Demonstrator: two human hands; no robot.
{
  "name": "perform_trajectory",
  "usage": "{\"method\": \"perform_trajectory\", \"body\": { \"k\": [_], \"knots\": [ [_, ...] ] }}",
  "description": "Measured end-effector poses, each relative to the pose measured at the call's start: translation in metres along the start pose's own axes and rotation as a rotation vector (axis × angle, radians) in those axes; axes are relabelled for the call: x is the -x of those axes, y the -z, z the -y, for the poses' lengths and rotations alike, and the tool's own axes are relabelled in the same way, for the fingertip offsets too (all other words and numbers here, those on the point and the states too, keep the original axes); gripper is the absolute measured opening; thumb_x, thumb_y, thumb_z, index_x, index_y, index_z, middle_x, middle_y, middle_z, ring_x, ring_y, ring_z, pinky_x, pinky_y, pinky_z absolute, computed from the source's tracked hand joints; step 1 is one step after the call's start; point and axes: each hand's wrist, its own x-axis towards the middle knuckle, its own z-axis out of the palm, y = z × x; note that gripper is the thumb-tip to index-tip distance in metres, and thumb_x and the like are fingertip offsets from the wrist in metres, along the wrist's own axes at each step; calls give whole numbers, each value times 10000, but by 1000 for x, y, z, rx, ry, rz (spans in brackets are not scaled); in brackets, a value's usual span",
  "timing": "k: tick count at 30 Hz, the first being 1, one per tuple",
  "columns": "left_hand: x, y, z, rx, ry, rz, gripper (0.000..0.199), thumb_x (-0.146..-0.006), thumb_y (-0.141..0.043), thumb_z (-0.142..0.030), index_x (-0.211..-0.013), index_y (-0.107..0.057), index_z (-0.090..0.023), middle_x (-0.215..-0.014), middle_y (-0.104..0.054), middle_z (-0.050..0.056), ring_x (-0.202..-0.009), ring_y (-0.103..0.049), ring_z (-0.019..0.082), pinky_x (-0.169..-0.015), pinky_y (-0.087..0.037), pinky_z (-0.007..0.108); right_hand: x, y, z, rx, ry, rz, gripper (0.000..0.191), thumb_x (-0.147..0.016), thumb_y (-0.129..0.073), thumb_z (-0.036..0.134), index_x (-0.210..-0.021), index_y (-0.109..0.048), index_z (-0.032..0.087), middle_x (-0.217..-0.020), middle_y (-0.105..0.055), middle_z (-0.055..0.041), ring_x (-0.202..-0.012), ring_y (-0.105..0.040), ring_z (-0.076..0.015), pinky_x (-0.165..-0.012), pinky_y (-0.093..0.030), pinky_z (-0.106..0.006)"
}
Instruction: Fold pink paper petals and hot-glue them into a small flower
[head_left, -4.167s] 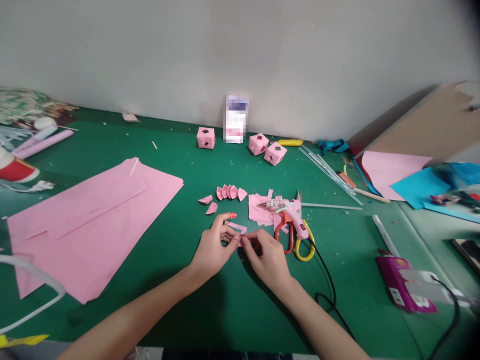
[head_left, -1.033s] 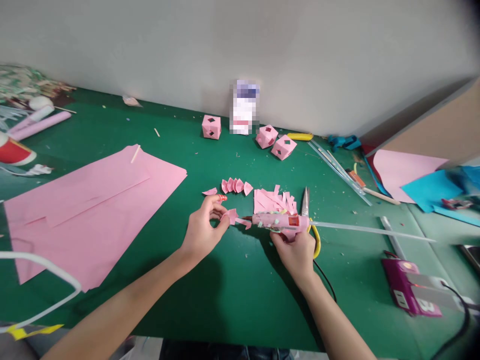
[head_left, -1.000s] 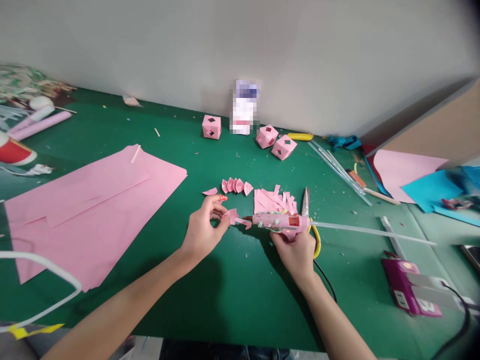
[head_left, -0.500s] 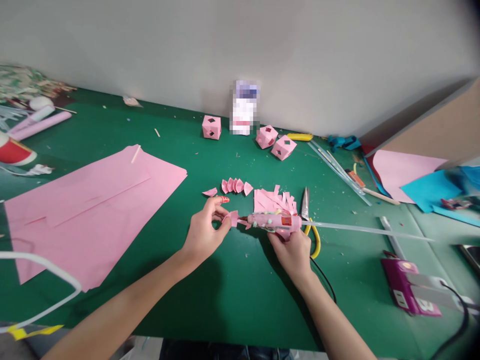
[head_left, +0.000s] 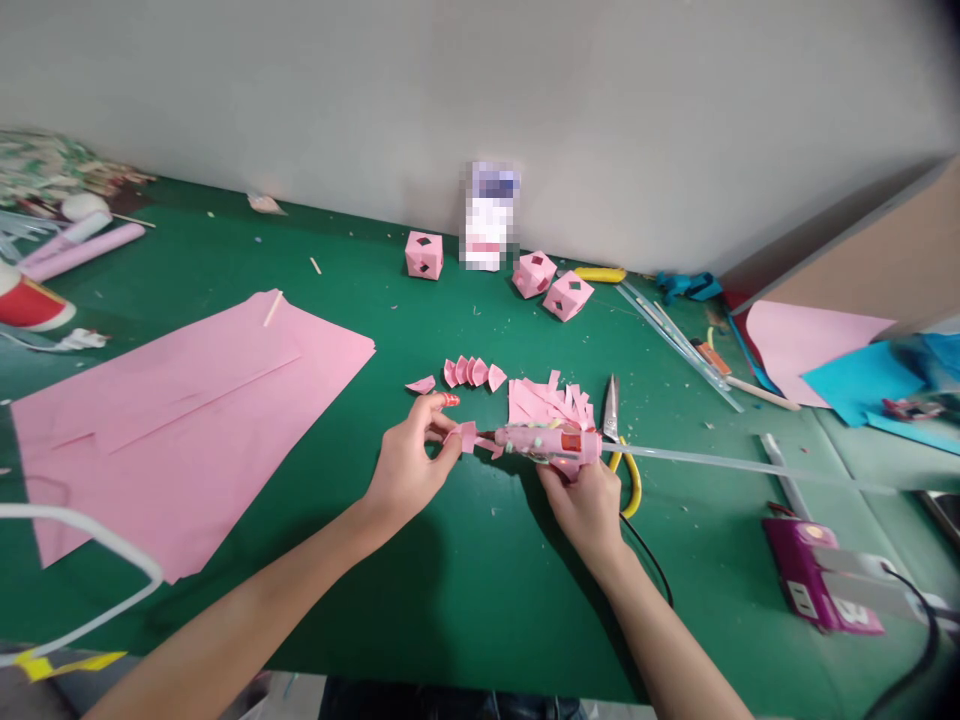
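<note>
Between thumb and fingers, my left hand (head_left: 409, 455) pinches a small pink paper piece (head_left: 468, 437). My right hand (head_left: 589, 505) is closed around the handle of a pink glue gun (head_left: 540, 441), whose nozzle points left and meets or nearly meets the paper piece. A long clear glue stick (head_left: 697, 457) sticks out of the gun's back. Just beyond my left hand lies a row of folded pink paper pieces (head_left: 472, 372), with a single pink piece (head_left: 421, 385) beside it. Behind the gun is a pile of pink paper strips (head_left: 547, 400), partly hidden.
Yellow-handled scissors (head_left: 632, 480) lie right of the gun. Pink paper cubes (head_left: 424, 256) and a blurred-out upright item (head_left: 489, 215) stand by the wall. Large pink sheets (head_left: 195, 430) cover the left. A purple power strip (head_left: 814, 575) sits at right, near the gun's black cord (head_left: 652, 560).
Almost nothing differs. Both hands keep their places, with the glue gun's nozzle still at the paper piece; the view has shifted very slightly.
</note>
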Motion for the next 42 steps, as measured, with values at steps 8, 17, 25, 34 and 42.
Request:
{"method": "perform_trajectory", "body": {
  "k": [8,17,25,34,42],
  "knots": [
    [0,0,0,1,1,-3,300,-865,-610,-194,-1148,-514,-213,-824,-712,6,-786,-733,166,-692,-595,270,-1,2,1,9,2,17,228,-829,-513,317,-954,-661,197,-679,-686,-57,-613,-670,-241,-584,-517,-315],
    [0,0,-1,-8,-4,-10,306,-855,-604,-180,-1148,-520,-212,-824,-710,9,-783,-733,166,-694,-600,271,1,0,1,11,-6,0,232,-799,-522,337,-919,-667,202,-651,-670,-46,-565,-646,-227,-545,-496,-304],
    [1,-1,2,1,-16,6,306,-858,-603,-181,-1148,-517,-220,-818,-710,4,-785,-729,170,-735,-600,298,1,1,1,15,4,-47,262,-803,-542,323,-987,-679,197,-681,-681,-61,-608,-656,-240,-576,-512,-319],
    [2,-1,0,-17,-25,15,276,-868,-601,-200,-1131,-520,-215,-814,-710,9,-784,-732,171,-725,-607,292,2,0,2,28,-20,-41,278,-794,-537,356,-969,-681,196,-673,-688,-60,-600,-662,-241,-575,-522,-323],
    [3,-2,0,-6,-12,19,273,-874,-597,-201,-1131,-509,-217,-818,-710,11,-799,-734,174,-735,-607,299,3,0,1,36,44,-117,299,-803,-557,345,-1008,-685,170,-692,-721,-72,-602,-688,-241,-572,-540,-317]
  ]
}}
